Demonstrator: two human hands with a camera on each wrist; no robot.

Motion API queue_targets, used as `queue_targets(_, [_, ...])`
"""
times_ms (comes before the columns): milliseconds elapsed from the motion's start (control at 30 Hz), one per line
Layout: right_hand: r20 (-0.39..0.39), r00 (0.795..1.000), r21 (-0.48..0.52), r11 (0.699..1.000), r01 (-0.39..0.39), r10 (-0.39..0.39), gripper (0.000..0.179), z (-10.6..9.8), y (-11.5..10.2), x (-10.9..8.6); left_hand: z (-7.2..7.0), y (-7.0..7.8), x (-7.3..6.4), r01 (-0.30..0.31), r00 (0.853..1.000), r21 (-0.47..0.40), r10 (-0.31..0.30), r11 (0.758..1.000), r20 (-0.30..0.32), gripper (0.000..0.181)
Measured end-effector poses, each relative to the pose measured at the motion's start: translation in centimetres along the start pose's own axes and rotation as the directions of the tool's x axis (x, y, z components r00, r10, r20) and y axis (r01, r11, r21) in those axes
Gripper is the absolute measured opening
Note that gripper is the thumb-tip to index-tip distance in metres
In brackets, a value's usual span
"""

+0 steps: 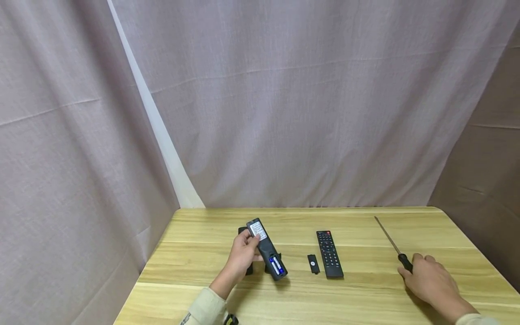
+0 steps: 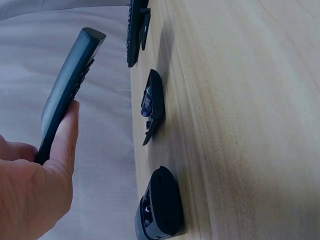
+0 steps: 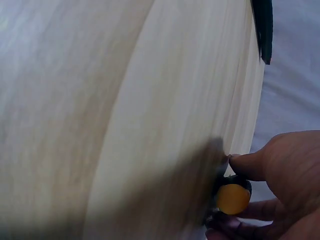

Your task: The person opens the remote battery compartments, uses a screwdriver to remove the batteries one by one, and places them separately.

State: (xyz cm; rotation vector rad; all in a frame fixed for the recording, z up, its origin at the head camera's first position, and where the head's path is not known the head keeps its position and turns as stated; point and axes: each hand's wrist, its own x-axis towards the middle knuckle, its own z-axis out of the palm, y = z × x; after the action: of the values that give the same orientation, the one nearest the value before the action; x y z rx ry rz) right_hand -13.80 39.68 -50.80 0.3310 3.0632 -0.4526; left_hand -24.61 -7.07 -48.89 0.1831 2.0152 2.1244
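My left hand (image 1: 242, 253) pinches a black remote control (image 1: 266, 248) tilted above the table, its labelled back facing up. Its battery compartment is uncovered, showing blue-and-white batteries (image 1: 276, 265). Partly hidden under that hand lies another long black object (image 1: 249, 270). A small dark shell-like piece (image 2: 157, 100) with a blue battery in it rests on the table in the left wrist view. My right hand (image 1: 432, 277) grips the black handle of a long screwdriver (image 1: 389, 237), whose shaft points away to the left; the handle's orange end (image 3: 233, 199) shows in the right wrist view.
A second remote control (image 1: 330, 254) lies buttons up in the middle of the wooden table (image 1: 365, 298). Just left of it is a small black battery cover (image 1: 313, 263). Grey curtains (image 1: 308, 113) hang behind and beside the table.
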Motion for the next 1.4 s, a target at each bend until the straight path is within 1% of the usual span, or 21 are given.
queue_targets(200, [-0.023, 0.999, -0.015, 0.999, 0.047, -0.048, 0.036, 0.2, 0.4, 0.6, 0.2, 0.0, -0.1, 0.004, 1.0, 0.001, -0.004, 1.0, 0.0, 0.031])
queue_targets(367, [-0.02, 0.998, -0.013, 0.998, 0.057, -0.057, 0.031, 0.2, 0.5, 0.9, 0.6, -0.1, -0.3, -0.003, 0.999, 0.021, 0.003, 1.0, 0.036, 0.035])
queue_targets(467, [-0.003, 0.999, 0.001, 0.999, 0.046, -0.046, 0.028, 0.1, 0.6, 0.9, 0.7, -0.2, -0.4, -0.004, 0.999, 0.021, 0.003, 1.0, 0.052, 0.037])
queue_targets(567, [0.024, 1.0, 0.031, 0.999, 0.018, -0.019, 0.027, 0.0, 0.7, 0.9, 0.7, -0.4, -0.3, -0.005, 0.999, 0.027, 0.004, 1.0, 0.044, 0.037])
queue_targets(667, [0.043, 0.999, 0.058, 0.998, -0.015, 0.012, 0.033, 0.0, 0.9, 1.0, 0.6, -0.4, -0.2, 0.006, 1.0, 0.034, -0.007, 0.999, 0.028, 0.038])
queue_targets(767, [0.04, 0.999, 0.093, 0.995, -0.026, 0.022, 0.038, 0.0, 1.1, 1.2, 0.5, -0.4, -0.2, 0.012, 1.0, 0.036, -0.013, 0.999, 0.027, 0.039])
queue_targets(900, [-0.021, 1.0, 0.145, 0.989, -0.007, 0.01, 0.039, -0.1, 1.1, 1.5, 0.6, -0.2, -0.2, -0.003, 0.999, 0.029, 0.002, 1.0, 0.042, 0.044])
queue_targets(967, [-0.077, 0.997, 0.174, 0.985, 0.003, 0.01, 0.042, -0.1, 0.9, 1.5, 0.7, -0.1, -0.2, -0.01, 0.999, 0.023, 0.009, 1.0, 0.045, 0.046])
queue_targets(1033, [-0.141, 0.99, 0.197, 0.98, 0.027, 0.001, 0.047, 0.0, 0.4, 1.3, 0.8, 0.0, -0.2, -0.012, 0.999, 0.011, 0.011, 1.0, 0.04, 0.047])
queue_targets(1100, [-0.213, 0.977, 0.219, 0.974, 0.062, -0.014, 0.05, 0.0, -0.4, 1.1, 0.9, 0.1, -0.1, -0.013, 0.999, -0.007, 0.013, 1.0, 0.03, 0.047])
queue_targets(1200, [-0.327, 0.942, 0.211, 0.965, 0.153, -0.078, 0.048, 0.1, -1.8, 0.6, 1.0, 0.3, 0.0, -0.009, 1.0, -0.034, 0.01, 0.999, 0.01, 0.045])
queue_targets(1233, [-0.354, 0.93, 0.203, 0.962, 0.181, -0.1, 0.044, 0.1, -2.4, 0.4, 1.1, 0.4, 0.1, -0.008, 1.0, -0.041, 0.009, 0.999, 0.006, 0.044])
queue_targets(1267, [-0.379, 0.917, 0.189, 0.959, 0.209, -0.125, 0.04, 0.0, -3.0, 0.2, 1.1, 0.4, 0.1, -0.011, 1.0, -0.042, 0.011, 0.999, 0.002, 0.042])
queue_targets(1333, [-0.407, 0.898, 0.169, 0.951, 0.257, -0.17, 0.031, -0.1, -4.2, -0.3, 1.2, 0.4, 0.3, -0.008, 1.0, -0.047, 0.007, 0.999, -0.011, 0.04])
queue_targets(1367, [-0.417, 0.889, 0.16, 0.947, 0.278, -0.19, 0.028, -0.1, -4.7, -0.6, 1.3, 0.4, 0.4, -0.011, 1.0, -0.055, 0.01, 0.998, -0.016, 0.039])
queue_targets(1400, [-0.418, 0.885, 0.154, 0.944, 0.293, -0.206, 0.025, -0.2, -5.3, -0.9, 1.3, 0.4, 0.5, -0.015, 1.0, -0.063, 0.013, 0.998, -0.022, 0.038])
